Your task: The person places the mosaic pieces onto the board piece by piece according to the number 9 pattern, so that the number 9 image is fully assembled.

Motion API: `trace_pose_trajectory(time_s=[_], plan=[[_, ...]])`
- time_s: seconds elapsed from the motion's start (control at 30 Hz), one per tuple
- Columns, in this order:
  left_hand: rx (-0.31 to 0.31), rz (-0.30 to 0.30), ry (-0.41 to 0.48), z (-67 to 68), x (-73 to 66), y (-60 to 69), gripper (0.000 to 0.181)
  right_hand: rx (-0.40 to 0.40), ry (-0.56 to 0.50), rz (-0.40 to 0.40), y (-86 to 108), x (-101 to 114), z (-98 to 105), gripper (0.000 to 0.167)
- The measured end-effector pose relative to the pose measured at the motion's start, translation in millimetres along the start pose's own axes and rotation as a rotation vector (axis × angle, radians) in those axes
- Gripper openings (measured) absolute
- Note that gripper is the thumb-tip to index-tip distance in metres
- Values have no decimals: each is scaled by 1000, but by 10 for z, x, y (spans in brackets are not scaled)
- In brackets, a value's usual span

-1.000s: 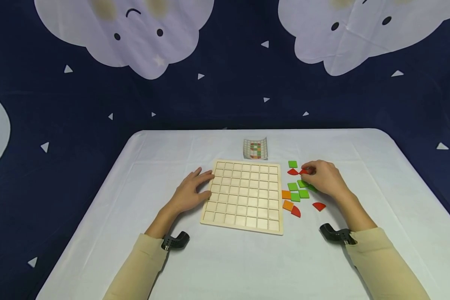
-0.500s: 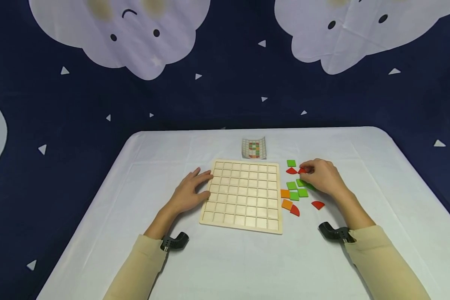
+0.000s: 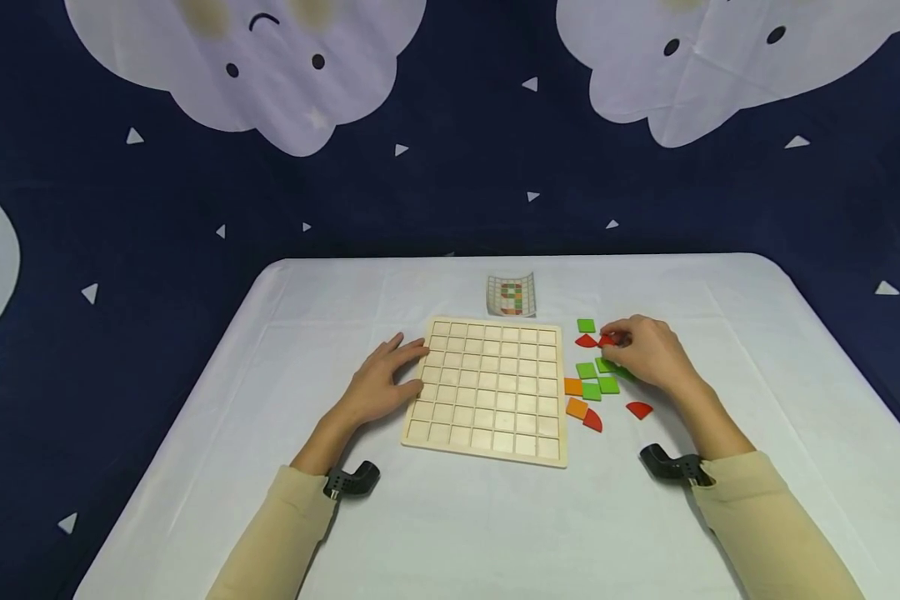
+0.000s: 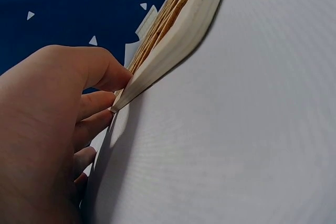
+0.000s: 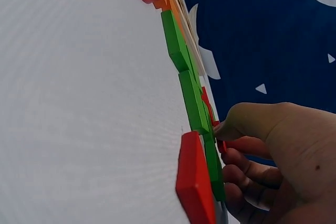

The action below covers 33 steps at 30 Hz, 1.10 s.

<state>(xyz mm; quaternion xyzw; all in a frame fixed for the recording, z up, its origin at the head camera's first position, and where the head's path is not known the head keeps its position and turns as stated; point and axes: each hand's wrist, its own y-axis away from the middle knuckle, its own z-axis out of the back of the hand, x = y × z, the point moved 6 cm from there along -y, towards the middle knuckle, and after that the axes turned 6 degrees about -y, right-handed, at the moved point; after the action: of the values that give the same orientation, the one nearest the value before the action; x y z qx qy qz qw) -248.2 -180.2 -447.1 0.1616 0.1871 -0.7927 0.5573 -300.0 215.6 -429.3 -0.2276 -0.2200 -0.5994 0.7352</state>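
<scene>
A pale wooden grid board (image 3: pixel 487 390) lies flat on the white table. My left hand (image 3: pixel 379 385) rests against its left edge, thumb and fingertips touching the rim, as the left wrist view also shows. To the right of the board, my right hand (image 3: pixel 651 357) pinches a red quarter-circle tile (image 3: pixel 607 340) between thumb and fingers, low over the table. Another red quarter-circle tile (image 3: pixel 586 341) lies just left of it. Several green square tiles (image 3: pixel 608 385) lie below, one partly hidden under the right hand.
Behind the board stands a small pattern card (image 3: pixel 511 296) with a coloured grid. Two orange square tiles (image 3: pixel 577 408) sit by the board's right edge, beside a red tile (image 3: pixel 592 420). Another red tile (image 3: pixel 640 410) lies nearer the right wrist. A lone green tile (image 3: pixel 586 325) lies farther back.
The head view shifts slightly. Both hands, the board and the tiles otherwise keep their places.
</scene>
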Motion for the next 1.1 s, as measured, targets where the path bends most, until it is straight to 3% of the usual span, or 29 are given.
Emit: trace_pose_trajectory(time_s=[0.4,0.83,1.1], plan=[[-10,-12,3,-5,9,-2,53,1,45,32,-20,31,-21,33],[-14,-25,-10,1,20,-8,54,9,-8,84,-44,65,-15,35],[-10,-19,-8,-1,11,-5,53,31,-38,71,-74,115,-46,37]])
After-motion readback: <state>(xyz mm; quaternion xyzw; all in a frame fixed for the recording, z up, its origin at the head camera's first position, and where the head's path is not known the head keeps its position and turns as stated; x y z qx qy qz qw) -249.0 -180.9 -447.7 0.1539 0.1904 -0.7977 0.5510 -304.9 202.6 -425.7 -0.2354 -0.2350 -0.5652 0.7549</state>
